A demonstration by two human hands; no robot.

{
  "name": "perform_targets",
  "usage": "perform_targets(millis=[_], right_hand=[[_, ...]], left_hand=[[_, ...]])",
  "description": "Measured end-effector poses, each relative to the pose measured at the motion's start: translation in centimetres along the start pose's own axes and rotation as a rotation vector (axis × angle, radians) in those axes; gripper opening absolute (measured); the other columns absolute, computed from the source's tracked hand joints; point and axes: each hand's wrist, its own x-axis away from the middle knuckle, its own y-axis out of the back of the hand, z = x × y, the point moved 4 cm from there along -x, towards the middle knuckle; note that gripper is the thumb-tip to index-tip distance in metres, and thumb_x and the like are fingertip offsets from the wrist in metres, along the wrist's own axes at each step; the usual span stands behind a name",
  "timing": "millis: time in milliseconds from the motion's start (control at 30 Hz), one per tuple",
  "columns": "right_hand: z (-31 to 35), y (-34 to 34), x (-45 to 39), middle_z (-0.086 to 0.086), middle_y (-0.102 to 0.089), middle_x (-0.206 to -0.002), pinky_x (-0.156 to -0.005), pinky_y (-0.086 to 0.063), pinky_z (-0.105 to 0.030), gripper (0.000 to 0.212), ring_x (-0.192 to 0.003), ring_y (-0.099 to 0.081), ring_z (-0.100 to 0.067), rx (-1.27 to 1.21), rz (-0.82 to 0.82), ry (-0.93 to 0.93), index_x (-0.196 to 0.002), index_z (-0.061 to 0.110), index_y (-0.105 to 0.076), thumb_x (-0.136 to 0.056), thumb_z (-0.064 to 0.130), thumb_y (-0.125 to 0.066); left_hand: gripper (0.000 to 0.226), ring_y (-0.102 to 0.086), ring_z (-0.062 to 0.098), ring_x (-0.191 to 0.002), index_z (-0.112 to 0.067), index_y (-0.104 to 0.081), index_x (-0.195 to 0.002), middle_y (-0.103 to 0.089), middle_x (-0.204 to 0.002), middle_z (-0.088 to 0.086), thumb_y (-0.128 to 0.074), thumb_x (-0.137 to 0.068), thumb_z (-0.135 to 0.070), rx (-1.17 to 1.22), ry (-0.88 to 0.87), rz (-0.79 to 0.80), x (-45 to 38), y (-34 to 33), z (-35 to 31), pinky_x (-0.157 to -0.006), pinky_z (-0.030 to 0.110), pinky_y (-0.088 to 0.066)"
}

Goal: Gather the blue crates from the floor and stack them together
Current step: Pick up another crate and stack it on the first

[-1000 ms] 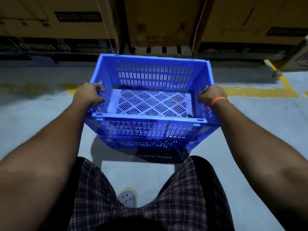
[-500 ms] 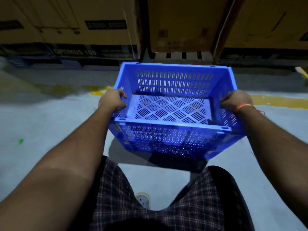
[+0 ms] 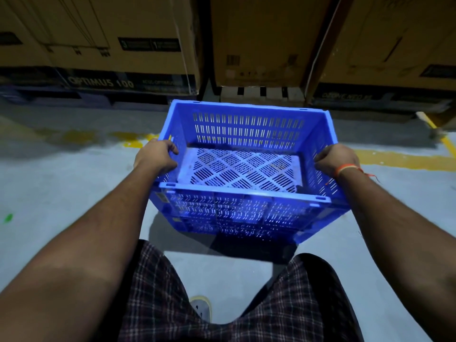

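You hold a blue crate point(image 3: 243, 169) out in front of you, up off the floor point(image 3: 49, 183), with its shadow on the floor under it. Your left hand point(image 3: 156, 156) has a closed grip on the crate's left rim. Your right hand point(image 3: 336, 160) has a closed grip on the right rim. The crate is open on top, with slotted walls. Big brown boxes point(image 3: 256, 40) stand by the far edge of the floor, past a yellow line point(image 3: 404, 159).

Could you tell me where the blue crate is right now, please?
The blue crate sits centre frame in the head view, held off the grey floor between the left hand and right hand, before the cardboard boxes.
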Motion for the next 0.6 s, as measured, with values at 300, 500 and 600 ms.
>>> perform_targets(millis=[300, 500, 600], right_hand=[[-0.03, 0.01, -0.26, -0.008, -0.073, -0.088, -0.074, -0.047, -0.029, 0.009, -0.078, -0.062, -0.026, 0.002, 0.012, 0.008, -0.081, 0.019, -0.076, -0.073, 0.016, -0.076], [0.19, 0.16, -0.2, -0.008, -0.072, -0.092, -0.073, -0.046, -0.029, 0.016, -0.077, -0.061, -0.024, 0.023, 0.028, 0.004, -0.089, 0.019, -0.077, -0.073, 0.016, -0.078], [0.3, 0.27, -0.02, -0.005, -0.063, -0.086, -0.072, -0.045, -0.03, 0.018, -0.077, -0.057, -0.023, 0.028, 0.031, 0.007, -0.092, 0.02, -0.075, -0.075, 0.016, -0.078]], left_hand=[[0.03, -0.064, 0.025, -0.081, -0.041, -0.062, -0.085, -0.063, -0.1, 0.005, -0.078, -0.065, -0.025, 0.034, 0.016, 0.018, -0.03, -0.04, 0.26, -0.069, 0.028, -0.047], [0.029, -0.065, 0.024, -0.078, -0.042, -0.063, -0.083, -0.066, -0.098, 0.004, -0.078, -0.065, -0.025, 0.061, 0.027, 0.02, 0.01, -0.13, 0.25, -0.065, 0.03, -0.048], [0.03, -0.065, 0.023, -0.078, -0.042, -0.063, -0.085, -0.066, -0.096, 0.002, -0.075, -0.065, -0.023, 0.073, 0.039, -0.001, 0.1, -0.27, 0.47, -0.062, 0.029, -0.046]])
